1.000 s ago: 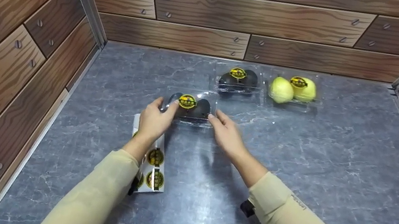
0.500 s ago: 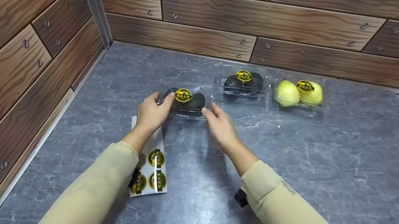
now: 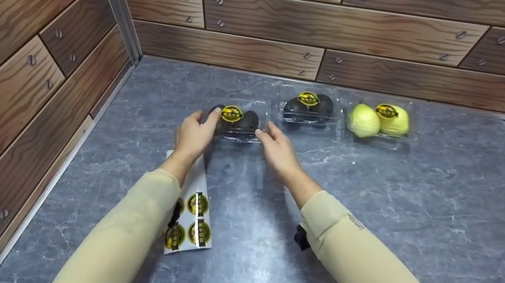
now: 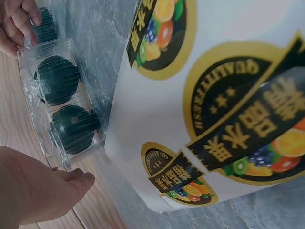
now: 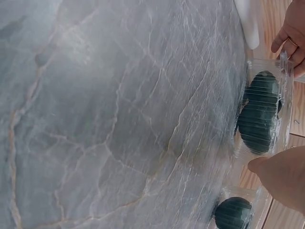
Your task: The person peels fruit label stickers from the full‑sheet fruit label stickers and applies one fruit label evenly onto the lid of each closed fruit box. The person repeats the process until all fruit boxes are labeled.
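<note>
A clear plastic fruit box (image 3: 239, 135) with two dark green, avocado-like fruits (image 3: 250, 120) inside is held between both hands, close over the grey table. A round black-and-yellow sticker (image 3: 232, 113) is on its lid. My left hand (image 3: 195, 136) grips the left end, thumb on top beside the sticker. At the opposite end, my right hand (image 3: 280, 152) holds the front right corner with thumb and fingers. In the left wrist view, the box (image 4: 71, 102) appears lidded, with a hand (image 4: 40, 188) at its near end.
A white sheet of round stickers (image 3: 199, 181) lies partly under the left forearm. At the back stand another clear box (image 3: 309, 119) of dark fruits and a box (image 3: 379, 140) of two yellow-green, pear-like fruits, both stickered. Wood-patterned walls (image 3: 256, 51) border the table.
Both hands have moved the box of dark fruits away from the body and a little left, closer to the back row. The head view has shifted slightly.
</note>
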`<state>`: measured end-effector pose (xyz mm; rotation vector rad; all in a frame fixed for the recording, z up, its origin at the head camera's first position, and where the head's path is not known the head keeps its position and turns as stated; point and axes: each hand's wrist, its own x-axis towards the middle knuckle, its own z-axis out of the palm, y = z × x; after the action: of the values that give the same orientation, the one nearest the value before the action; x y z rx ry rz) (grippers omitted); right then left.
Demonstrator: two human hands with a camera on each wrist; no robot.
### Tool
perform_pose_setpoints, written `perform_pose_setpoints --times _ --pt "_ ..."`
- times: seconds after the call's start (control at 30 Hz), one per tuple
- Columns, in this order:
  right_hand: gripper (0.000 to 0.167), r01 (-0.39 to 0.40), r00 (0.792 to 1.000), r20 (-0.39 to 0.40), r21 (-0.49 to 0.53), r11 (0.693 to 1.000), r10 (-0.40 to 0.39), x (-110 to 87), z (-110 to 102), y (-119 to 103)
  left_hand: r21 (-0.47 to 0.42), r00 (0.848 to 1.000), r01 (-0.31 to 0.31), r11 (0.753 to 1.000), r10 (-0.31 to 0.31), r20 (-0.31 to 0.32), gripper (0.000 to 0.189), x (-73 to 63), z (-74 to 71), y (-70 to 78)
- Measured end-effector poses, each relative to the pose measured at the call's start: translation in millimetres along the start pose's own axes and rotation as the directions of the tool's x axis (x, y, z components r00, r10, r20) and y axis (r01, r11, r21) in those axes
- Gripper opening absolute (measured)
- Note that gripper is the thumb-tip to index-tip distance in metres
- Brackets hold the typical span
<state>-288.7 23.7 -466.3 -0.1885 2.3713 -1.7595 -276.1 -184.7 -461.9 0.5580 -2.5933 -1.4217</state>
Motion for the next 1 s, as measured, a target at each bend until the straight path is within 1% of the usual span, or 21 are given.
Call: perform_pose_setpoints --times 0.13,0.27,0.43,0.6,0.67,0.73,0.8,1.0 --pt "0.066 0.014 1.000 0.008 0.022 1.000 -0.014 4.7 2 0 -0.012 1.000 0.001 1.000 -0.001 -0.011 0.081 2.7 -1.2 -0.2" --pt "0.065 0.026 1.000 -0.003 0.027 0.999 -0.026 4.9 3 -1 -0.010 1.000 -0.013 1.000 0.013 -0.012 0.079 1.3 -3.0 1.1" --pt "0.062 0.021 0.999 -0.024 -0.013 1.000 -0.021 0.1 1 1 -0.009 0.999 -0.029 1.000 0.029 -0.013 0.078 -2.2 -5.2 3.1" --pt "0.062 0.023 0.999 -0.024 -0.037 0.999 -0.024 -4.6 -3 4 0.010 0.997 -0.075 0.997 0.075 -0.035 0.069 -5.6 -5.2 3.1" --pt "0.062 0.026 0.999 -0.022 -0.039 0.999 -0.027 -6.2 -3 4 0.010 0.996 -0.082 0.997 0.082 -0.038 0.068 -6.7 -4.8 2.7" --pt "0.062 0.029 0.999 -0.021 -0.042 0.999 -0.030 -7.4 -2 5 0.008 0.996 -0.076 0.997 0.077 -0.034 0.069 -8.2 -4.7 2.7" --pt "0.062 0.028 0.999 -0.021 -0.044 0.999 -0.029 -8.4 -2 5 0.007 0.998 -0.064 0.998 0.064 -0.023 0.074 -8.8 -4.3 2.2" --pt "0.063 0.014 0.999 -0.034 -0.047 0.999 -0.016 -8.6 -1 5 0.012 0.999 -0.033 0.999 0.033 0.000 0.082 -7.2 -0.1 0.9"
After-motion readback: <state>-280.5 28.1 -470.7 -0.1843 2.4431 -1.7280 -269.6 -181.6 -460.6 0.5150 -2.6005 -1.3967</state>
